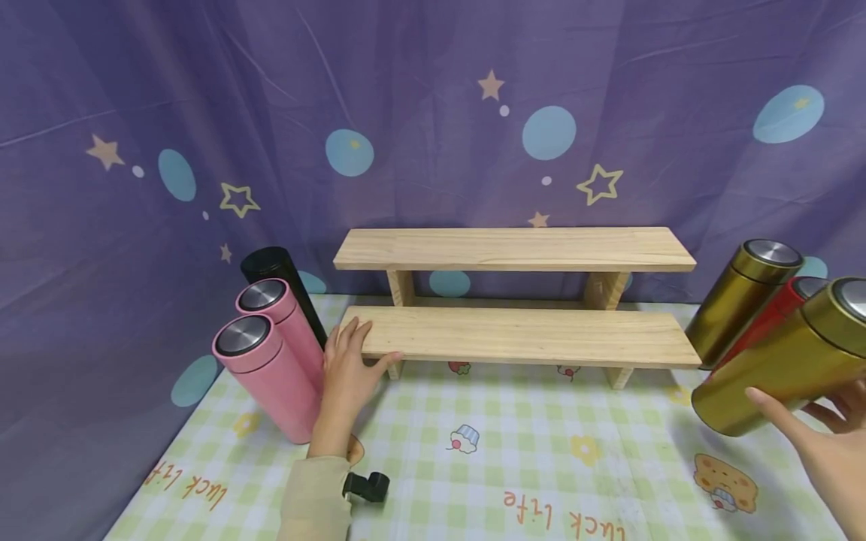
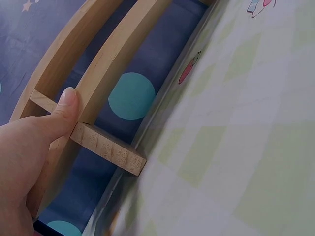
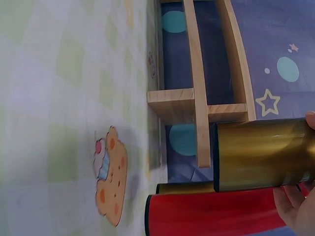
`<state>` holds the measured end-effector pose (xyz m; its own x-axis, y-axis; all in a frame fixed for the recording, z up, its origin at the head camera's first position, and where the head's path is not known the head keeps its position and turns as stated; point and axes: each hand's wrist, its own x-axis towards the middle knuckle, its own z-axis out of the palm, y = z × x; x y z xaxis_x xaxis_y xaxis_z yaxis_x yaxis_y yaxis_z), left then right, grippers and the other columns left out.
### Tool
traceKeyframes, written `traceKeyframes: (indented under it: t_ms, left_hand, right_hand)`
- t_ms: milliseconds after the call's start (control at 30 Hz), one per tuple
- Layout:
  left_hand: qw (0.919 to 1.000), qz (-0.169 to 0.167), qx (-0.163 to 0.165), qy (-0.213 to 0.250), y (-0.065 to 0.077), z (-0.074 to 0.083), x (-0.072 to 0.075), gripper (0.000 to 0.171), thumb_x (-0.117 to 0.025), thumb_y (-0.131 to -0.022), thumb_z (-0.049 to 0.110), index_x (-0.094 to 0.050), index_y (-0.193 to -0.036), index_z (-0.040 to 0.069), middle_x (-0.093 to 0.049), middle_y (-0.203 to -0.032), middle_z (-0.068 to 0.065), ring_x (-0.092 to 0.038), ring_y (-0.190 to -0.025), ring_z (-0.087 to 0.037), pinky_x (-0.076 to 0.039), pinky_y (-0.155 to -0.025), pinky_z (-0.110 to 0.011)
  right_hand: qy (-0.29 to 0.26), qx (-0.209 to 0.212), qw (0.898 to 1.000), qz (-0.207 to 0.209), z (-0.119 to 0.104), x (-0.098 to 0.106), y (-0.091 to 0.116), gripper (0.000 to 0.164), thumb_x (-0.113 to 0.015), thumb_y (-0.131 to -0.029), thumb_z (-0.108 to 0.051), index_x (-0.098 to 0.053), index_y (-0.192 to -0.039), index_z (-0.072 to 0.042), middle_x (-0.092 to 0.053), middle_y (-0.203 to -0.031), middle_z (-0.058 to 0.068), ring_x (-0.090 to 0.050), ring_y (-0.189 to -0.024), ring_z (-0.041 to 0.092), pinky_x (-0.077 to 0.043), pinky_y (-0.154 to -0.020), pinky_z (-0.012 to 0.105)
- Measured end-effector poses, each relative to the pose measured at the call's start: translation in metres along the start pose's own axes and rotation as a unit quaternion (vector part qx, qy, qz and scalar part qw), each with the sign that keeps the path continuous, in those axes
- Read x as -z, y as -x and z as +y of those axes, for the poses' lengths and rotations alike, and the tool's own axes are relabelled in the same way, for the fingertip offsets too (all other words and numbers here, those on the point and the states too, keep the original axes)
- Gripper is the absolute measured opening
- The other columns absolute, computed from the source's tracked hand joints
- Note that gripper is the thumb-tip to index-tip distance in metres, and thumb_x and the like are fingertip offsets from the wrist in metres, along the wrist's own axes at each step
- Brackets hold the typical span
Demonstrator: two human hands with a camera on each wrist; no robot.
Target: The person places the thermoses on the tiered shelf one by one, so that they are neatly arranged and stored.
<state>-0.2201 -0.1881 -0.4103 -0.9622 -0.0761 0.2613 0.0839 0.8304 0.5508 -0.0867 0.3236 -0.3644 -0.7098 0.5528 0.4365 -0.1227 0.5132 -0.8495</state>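
Observation:
My left hand rests on the left end of the lower board of a two-tier wooden shelf, thumb along the front edge. In the left wrist view the thumb lies against the board's edge, above a wooden leg. At the far right, my right hand grips a gold thermos, which is tilted and raised off the table. The right wrist view shows its base near the shelf's end, with fingers partly hidden behind it.
A second gold thermos and a red thermos stand right of the shelf. Two pink thermoses and a black one stand at the left. A checked cloth covers the table; a purple curtain hangs behind.

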Motion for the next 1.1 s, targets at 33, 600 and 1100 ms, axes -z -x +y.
traceKeyframes:
  t_ms: [33,600,1100]
  left_hand:
    - [1.0000,0.000,0.000,0.000,0.000,0.000,0.000,0.085,-0.073,-0.084,0.055,-0.043,-0.150,0.010,-0.026,-0.160,-0.012,-0.004,-0.149,-0.037,-0.006,-0.116,-0.060]
    - [1.0000,0.002,-0.002,0.001,0.000,0.000,0.000,0.085,-0.073,-0.084,0.054,-0.043,-0.149,0.011,-0.027,-0.160,-0.012,-0.004,-0.149,-0.037,-0.006,-0.116,-0.061]
    - [1.0000,0.001,-0.003,0.003,-0.001,-0.001,-0.001,0.085,-0.073,-0.083,0.055,-0.043,-0.149,0.010,-0.026,-0.160,-0.012,-0.004,-0.149,-0.037,-0.005,-0.117,-0.060]
  right_hand:
    - [-0.003,0.016,1.000,-0.002,-0.002,-0.001,-0.001,0.091,-0.073,-0.073,0.023,-0.041,-0.148,-0.017,-0.054,-0.123,-0.016,-0.054,-0.101,-0.005,-0.040,-0.081,0.001]
    - [-0.013,0.054,0.997,-0.046,-0.030,-0.019,-0.018,0.091,-0.077,-0.073,0.017,-0.040,-0.148,-0.018,-0.055,-0.122,-0.015,-0.054,-0.101,-0.001,-0.041,-0.082,0.005]
    - [-0.060,0.061,0.994,-0.071,-0.055,-0.046,-0.030,0.088,-0.078,-0.077,0.009,-0.036,-0.149,-0.021,-0.055,-0.128,-0.009,-0.057,-0.107,0.004,-0.044,-0.081,0.007]
